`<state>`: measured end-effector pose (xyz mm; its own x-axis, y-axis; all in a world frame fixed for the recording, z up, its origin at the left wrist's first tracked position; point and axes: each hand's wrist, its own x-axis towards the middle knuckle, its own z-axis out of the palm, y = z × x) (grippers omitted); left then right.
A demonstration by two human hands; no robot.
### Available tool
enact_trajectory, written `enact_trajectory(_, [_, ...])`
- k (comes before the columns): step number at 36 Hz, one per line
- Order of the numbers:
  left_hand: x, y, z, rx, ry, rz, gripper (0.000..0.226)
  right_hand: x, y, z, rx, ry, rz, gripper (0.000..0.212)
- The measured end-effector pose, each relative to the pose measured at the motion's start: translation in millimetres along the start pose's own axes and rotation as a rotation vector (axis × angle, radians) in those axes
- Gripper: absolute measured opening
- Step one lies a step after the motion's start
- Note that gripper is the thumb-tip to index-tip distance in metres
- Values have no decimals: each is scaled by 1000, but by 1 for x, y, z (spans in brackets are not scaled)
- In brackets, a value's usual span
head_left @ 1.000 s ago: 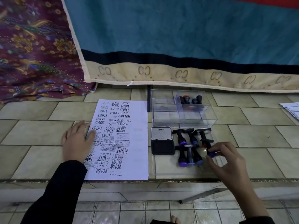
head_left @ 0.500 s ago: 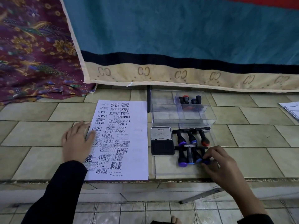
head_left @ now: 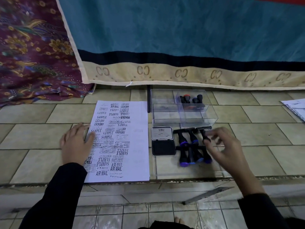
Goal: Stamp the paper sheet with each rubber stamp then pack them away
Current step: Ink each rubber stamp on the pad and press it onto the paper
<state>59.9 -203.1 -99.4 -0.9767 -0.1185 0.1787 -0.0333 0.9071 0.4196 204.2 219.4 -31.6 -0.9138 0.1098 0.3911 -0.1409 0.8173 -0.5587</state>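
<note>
The white paper sheet (head_left: 138, 146), thick with black stamp prints, lies on the tiled ledge. My left hand (head_left: 76, 143) presses flat on its left edge. Right of it an open black ink pad (head_left: 163, 148) sits beside several black rubber stamps (head_left: 189, 154), which lie in two rows on a clear plastic tray (head_left: 181, 171). My right hand (head_left: 226, 151) is blurred, and its fingertips curl over the knob end of the back row's right-hand stamp (head_left: 203, 134). Blur hides whether they grip it. Behind stands a clear compartment box (head_left: 166, 116) holding a few more stamps (head_left: 186, 99).
A teal and cream blanket (head_left: 181, 75) and a purple patterned cloth (head_left: 33, 63) hang along the back of the ledge. A black rod (head_left: 148, 101) lies between paper and box. More papers (head_left: 295, 108) sit far right. The ledge edge (head_left: 49, 183) drops to a tiled floor.
My right hand laid a blue-ended stamp into the front row, then moved up to the right-hand stamp of the back row. My left hand stayed on the paper.
</note>
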Motion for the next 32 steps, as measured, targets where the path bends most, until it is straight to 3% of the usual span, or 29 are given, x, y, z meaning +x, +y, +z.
enact_trajectory(8, [-1,-1,0,-4,5,3,39,107,-5,24,-61,65,116,15])
enact_trajectory(14, [1,-2,0,7,1,9,38,164,16,47,-198,-98,307,21])
enact_trajectory(18, [1,-2,0,3,9,8,37,187,26,55,-305,-166,348,19])
enact_trajectory(32, [0,-1,-1,15,-5,4,34,213,18,77,-302,-335,387,16])
